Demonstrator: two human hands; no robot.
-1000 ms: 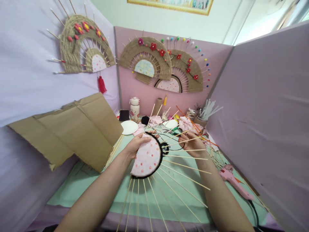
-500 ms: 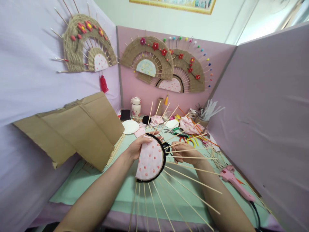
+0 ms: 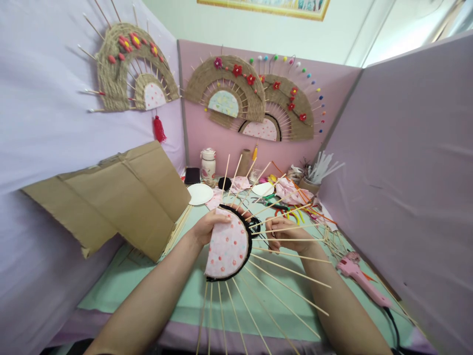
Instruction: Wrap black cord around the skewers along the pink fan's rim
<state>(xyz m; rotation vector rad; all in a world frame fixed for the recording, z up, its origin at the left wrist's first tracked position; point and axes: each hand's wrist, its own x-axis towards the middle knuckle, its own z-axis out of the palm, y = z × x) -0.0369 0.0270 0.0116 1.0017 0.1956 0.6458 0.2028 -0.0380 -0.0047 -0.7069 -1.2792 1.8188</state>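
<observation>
Your left hand (image 3: 206, 229) grips the fan (image 3: 228, 246); right hand (image 3: 287, 234) beside it pinches black yarn (image 3: 255, 228). Fan's curve is edged, outer sticks (image 3: 295, 272) bare.

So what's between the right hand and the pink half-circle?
Between the right hand and the pink half-circle, the head view shows thin sticks and a bundle of black cord.

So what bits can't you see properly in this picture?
All in the head view:
Left hand: some fingers, hidden behind the dotted half-disc.
Lowest wooden sticks: tips cut off by the bottom edge.
Framed picture: top cut off by the upper edge.
Right hand: whether it pinches black cord, too small and crossed by other sticks.
</observation>
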